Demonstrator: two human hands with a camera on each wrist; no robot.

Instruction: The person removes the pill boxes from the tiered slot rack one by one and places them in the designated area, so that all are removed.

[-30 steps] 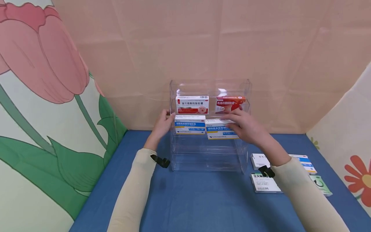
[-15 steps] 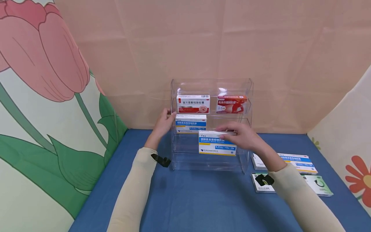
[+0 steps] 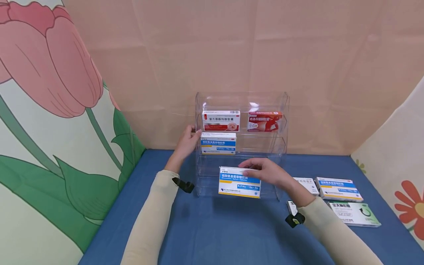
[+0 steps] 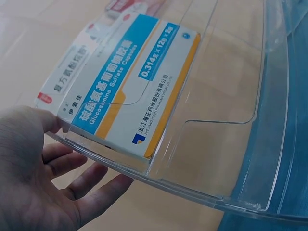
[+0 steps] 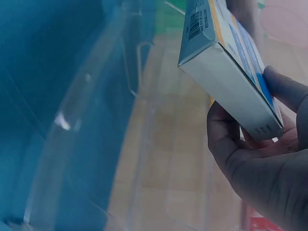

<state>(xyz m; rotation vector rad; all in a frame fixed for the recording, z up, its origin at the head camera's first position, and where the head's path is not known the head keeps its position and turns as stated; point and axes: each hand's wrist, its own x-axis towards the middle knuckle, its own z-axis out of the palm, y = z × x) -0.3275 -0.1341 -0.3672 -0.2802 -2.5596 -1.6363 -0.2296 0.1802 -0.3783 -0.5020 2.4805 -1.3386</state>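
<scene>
Even light fills the head view, with soft shadows on the near blue table point(image 3: 205, 235) and glints high on the clear rack point(image 3: 258, 143), while both wrist views are dimmer, the right one hazy, the rack blurred there and spotted with white glare.

The right hand point(image 3: 265, 172) has brought a Glucosamine Sulfate Capsules box point(image 3: 238, 187) down from the second tier point(image 3: 260, 144) of the clear rack point(image 3: 241, 99).

A white, blue-banded medicine box point(image 3: 240, 186) is held before the upright clear rack point(image 3: 256, 143).
</scene>
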